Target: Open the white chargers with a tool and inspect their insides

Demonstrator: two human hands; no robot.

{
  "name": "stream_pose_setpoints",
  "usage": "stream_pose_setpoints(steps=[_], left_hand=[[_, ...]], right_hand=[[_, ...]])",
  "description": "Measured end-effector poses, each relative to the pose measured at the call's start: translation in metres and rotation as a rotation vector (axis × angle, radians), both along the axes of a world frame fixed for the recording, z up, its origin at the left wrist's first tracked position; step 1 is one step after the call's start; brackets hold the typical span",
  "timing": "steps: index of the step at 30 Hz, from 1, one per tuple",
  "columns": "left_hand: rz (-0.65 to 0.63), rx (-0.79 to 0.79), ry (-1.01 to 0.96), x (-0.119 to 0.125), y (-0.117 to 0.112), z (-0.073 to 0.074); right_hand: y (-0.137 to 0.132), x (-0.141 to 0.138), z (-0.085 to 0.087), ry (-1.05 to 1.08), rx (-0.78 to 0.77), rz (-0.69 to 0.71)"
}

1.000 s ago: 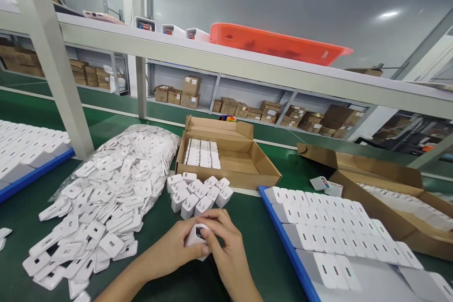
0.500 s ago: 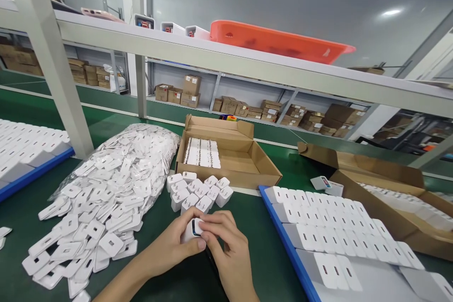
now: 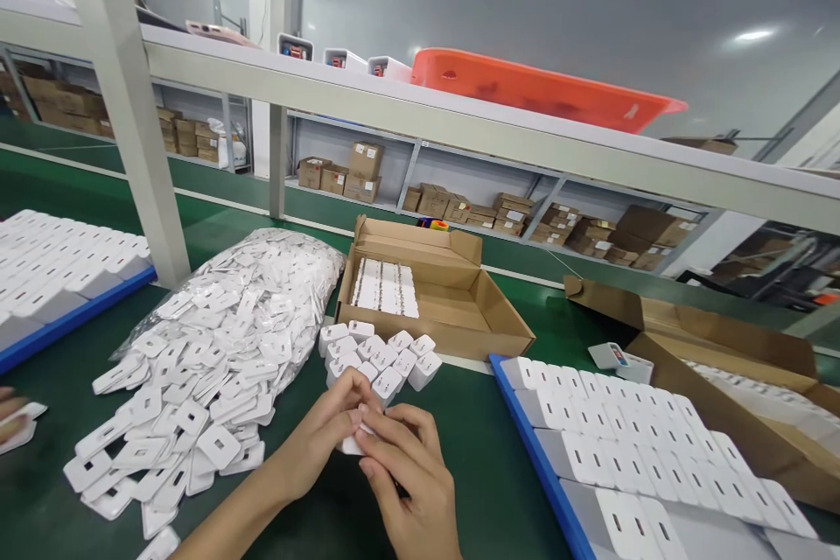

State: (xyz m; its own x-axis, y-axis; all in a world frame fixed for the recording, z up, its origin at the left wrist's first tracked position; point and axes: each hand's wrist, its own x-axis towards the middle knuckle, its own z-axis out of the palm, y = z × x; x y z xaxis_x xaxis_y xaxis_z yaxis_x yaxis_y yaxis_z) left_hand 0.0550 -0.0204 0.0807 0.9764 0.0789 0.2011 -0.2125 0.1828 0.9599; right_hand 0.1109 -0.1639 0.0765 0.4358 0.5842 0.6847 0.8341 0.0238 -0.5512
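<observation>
Left hand [image 3: 328, 429], right hand [image 3: 416, 477] both clamped on smooth white casing [image 3: 351, 446]; flat, round-cornered plates [image 3: 242, 376] heaped nearby.

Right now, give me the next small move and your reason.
Probably press the white piece evenly with the right hand, steadying it in the left hand: both hands close around it and hide most of it, so whether its end sits flush cannot be seen.

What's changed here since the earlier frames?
The left hand and right hand have closed over the white charger, hiding its dark opening, which showed before. Another person's hand has come in at the left edge, by some loose covers. The view has swung slightly left. The cover pile, standing chargers and right blue tray stayed put.
</observation>
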Motion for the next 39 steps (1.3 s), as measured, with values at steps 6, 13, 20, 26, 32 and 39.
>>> stream_pose_setpoints(steps=[6,13,20,26,32,39], left_hand=[[0.046,0.033,-0.042,0.000,-0.006,-0.006],[0.096,0.131,-0.048,0.001,-0.012,-0.011],[0.145,0.287,-0.122,0.000,-0.013,-0.011],[0.165,0.405,-0.014,-0.002,-0.010,-0.010],[0.048,0.113,0.073,0.004,-0.014,-0.005],[0.151,0.073,0.095,0.004,-0.011,-0.006]], right_hand=[[0.002,-0.001,-0.001,0.454,0.069,0.002],[-0.003,0.007,0.004,0.871,-0.086,0.057],[-0.001,0.001,0.013,1.331,0.038,0.326],[-0.001,0.006,0.012,1.267,0.104,0.228],[0.000,0.015,0.000,1.068,0.173,0.073],[-0.005,0.023,-0.001,0.831,0.017,-0.033]])
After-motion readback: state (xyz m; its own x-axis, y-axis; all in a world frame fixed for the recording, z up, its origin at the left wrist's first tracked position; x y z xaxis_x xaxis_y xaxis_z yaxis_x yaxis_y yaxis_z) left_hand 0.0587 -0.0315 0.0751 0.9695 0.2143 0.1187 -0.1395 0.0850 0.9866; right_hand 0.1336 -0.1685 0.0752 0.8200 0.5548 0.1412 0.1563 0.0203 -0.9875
